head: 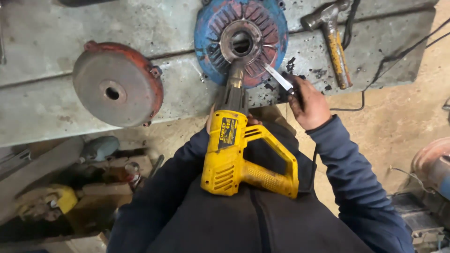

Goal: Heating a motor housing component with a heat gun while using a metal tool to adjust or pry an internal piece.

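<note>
Your right hand [308, 104] clenched around a knife [279, 77] at the blue motor cover [213, 28]; your left hand [211, 122], grip indiscernible, behind the yellow heat gun [228, 154].

The person is wearing a dark navy long-sleeved top, its fabric creasing along both sleeves. The right hand [309, 107] is bare and showing black grime. The left hand [212, 122] is mostly hidden and appears bare. A centre seam or zip is running down the torso.
</note>
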